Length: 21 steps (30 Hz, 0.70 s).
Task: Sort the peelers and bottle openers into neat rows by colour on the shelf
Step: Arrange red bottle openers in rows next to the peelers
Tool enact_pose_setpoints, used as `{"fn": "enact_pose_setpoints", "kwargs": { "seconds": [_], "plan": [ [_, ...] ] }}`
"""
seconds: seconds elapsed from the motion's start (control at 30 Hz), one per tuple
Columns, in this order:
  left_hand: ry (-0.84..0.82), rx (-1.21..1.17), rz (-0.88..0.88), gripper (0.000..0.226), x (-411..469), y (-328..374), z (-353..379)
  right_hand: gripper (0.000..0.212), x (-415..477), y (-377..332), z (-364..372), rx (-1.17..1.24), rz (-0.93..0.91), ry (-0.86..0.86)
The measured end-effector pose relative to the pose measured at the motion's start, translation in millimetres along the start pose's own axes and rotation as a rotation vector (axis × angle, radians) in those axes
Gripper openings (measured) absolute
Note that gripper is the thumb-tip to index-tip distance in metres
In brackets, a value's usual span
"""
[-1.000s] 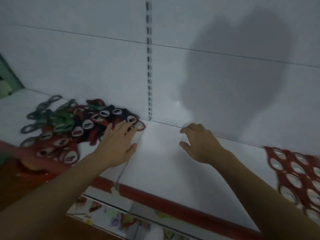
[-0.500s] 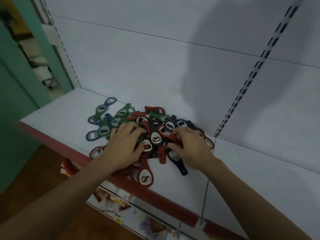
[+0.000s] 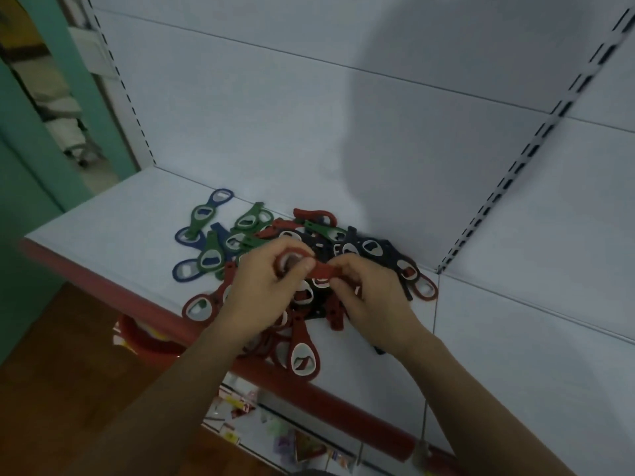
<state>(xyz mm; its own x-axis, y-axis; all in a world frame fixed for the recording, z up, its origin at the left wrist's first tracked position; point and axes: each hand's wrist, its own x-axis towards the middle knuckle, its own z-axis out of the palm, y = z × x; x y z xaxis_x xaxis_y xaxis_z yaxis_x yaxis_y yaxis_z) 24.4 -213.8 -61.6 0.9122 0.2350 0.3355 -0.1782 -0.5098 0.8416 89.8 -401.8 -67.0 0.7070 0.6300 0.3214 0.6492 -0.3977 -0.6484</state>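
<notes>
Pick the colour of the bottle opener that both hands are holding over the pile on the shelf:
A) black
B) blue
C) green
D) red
D: the left hand grips the ring end and the right hand pinches the handle end of a red opener, over the mixed pile.

Opener heap (image 3: 371,247) on shelf (image 3: 103,235), left of slotted upright (image 3: 515,173). One opener (image 3: 323,269) above it, between left hand (image 3: 264,293) and right hand (image 3: 374,297).
</notes>
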Motion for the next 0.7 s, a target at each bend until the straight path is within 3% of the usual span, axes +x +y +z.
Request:
{"fn": "enact_pose_setpoints", "kwargs": {
  "seconds": [0.07, 0.2, 0.27, 0.37, 0.47, 0.57, 0.7],
  "plan": [
    [0.158, -0.175, -0.128, 0.016, -9, -1, -11, 0.026, -6, -2, 9, -0.009, -0.031, -0.081],
    [0.340, -0.579, -0.357, 0.017, -18, -6, -25, 0.048, -10, 2, 23, -0.209, -0.256, -0.455],
    [0.347, -0.785, -0.421, 0.017, -18, -11, -26, 0.050, -6, 4, 29, -0.368, -0.353, -0.479],
    [0.331, -0.988, -0.445, 0.019, -17, -18, -29, 0.036, 1, 4, 27, -0.423, -0.403, -0.429],
    [0.274, -1.053, -0.400, 0.020, -22, -22, -31, 0.016, 9, 7, 14, -0.305, -0.365, -0.391],
    [0.297, -0.988, -0.351, 0.018, -23, -20, -29, 0.006, 18, 0, 7, -0.075, -0.170, -0.319],
    [0.242, -0.738, -0.256, 0.028, -23, -18, -25, 0.011, 34, -37, 24, 0.419, 0.016, -0.176]
  ]
}}
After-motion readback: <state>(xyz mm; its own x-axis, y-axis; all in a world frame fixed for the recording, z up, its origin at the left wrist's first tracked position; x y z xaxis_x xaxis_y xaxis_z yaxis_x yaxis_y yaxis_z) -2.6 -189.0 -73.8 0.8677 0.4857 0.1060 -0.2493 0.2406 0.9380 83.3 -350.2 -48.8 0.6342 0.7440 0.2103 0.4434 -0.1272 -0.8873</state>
